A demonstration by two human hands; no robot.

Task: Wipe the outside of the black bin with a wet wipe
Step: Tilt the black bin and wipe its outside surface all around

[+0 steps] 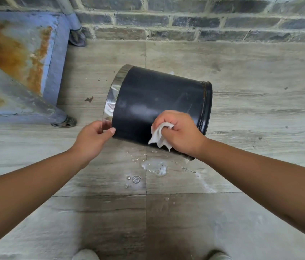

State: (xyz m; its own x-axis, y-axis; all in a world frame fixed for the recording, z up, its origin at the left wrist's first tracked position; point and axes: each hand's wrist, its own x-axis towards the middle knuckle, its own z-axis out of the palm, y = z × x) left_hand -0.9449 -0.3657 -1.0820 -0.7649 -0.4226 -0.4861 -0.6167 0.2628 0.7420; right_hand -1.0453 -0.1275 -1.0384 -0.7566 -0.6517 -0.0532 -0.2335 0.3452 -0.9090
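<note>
Grey stone floor tiles (260, 76) ran up to a brick wall (204, 19) at twelve o'clock, and a rusty blue metal frame (26, 53) stood at ten o'clock.

On the right hand (180, 133), the fingers (163, 120) were curled tight around a crumpled white wet wipe (159, 136), pressing it against the side of the black bin (157, 98). Loose corners of the wipe hung below the fist toward six o'clock. On the left hand (91, 140), the thumb (110, 131) lay on the bin's black wall just beside the shiny metal rim (111, 96), while the other fingers wrapped over that rim, gripping it.

That bin sat at the middle of the view, tipped on its side, with its metal-rimmed mouth facing nine o'clock and its base toward three o'clock. A pale sheen showed along its upper wall. Whether its lower edge touched the floor could not be told.

Below the bin, toward six o'clock, small foamy puddles (155, 167) and droplets lay on the tiles. Both bare forearms reached in from the lower corners, and two light shoe tips (86, 255) showed at the bottom edge.
</note>
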